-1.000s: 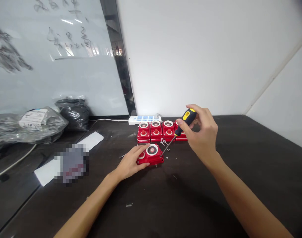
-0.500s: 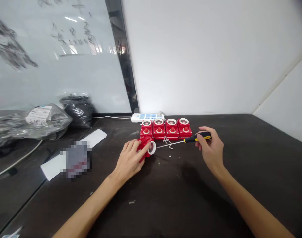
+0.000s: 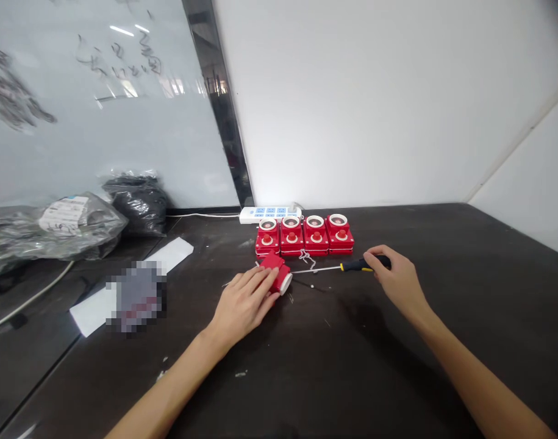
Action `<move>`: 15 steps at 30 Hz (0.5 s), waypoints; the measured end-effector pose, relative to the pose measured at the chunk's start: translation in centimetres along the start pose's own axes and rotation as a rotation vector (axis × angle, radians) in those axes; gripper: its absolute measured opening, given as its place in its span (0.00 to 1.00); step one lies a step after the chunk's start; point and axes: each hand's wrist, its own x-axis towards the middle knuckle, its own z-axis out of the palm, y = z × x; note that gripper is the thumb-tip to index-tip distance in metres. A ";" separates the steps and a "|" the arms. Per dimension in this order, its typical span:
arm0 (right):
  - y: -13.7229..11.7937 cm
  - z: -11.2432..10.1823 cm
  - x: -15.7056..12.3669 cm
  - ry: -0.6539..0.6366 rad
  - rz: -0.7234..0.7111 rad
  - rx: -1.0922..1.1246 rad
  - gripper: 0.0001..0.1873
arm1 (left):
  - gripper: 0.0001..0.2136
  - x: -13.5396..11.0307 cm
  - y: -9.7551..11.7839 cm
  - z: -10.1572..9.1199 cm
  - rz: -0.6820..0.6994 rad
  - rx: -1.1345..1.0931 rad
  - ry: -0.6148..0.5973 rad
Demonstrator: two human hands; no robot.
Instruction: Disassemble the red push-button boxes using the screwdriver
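My left hand (image 3: 249, 297) grips a red alarm unit (image 3: 273, 263) with a white ring, tilted so that the ring faces right and down. My right hand (image 3: 397, 277) is closed round the black and yellow handle of a screwdriver (image 3: 352, 266). Its long shaft points left, and the tip lies close to the alarm unit; whether it touches cannot be made out. Just behind, several similar red alarm units (image 3: 316, 238) stand side by side in a row, each with a white ring and a red dome. A white cord (image 3: 307, 258) hangs at their front.
A white power strip (image 3: 269, 213) lies behind the row, against the wall. To the left are a white paper strip (image 3: 171, 256), a blurred-out item (image 3: 136, 296), a clear bag of dark material (image 3: 139, 204) and a grey plastic package (image 3: 63, 222). Small white scraps dot the dark table (image 3: 315, 378).
The held alarm unit has been turned over in my left hand, its white ring swinging from facing me to facing right and down. My right hand and the screwdriver have dropped slightly.
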 end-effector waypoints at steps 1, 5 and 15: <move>0.3 0.0 0.1 -0.033 0.020 0.014 0.18 | 0.20 0.1 0.0 0.0 0.011 -0.018 -0.003; 1.3 0.1 0.6 -0.280 0.124 0.058 0.22 | 0.16 0.4 -0.6 0.0 0.010 -0.095 0.017; 2.7 -0.3 1.5 -0.494 -0.083 0.054 0.19 | 0.19 0.1 -0.5 1.0 -0.015 -0.179 0.029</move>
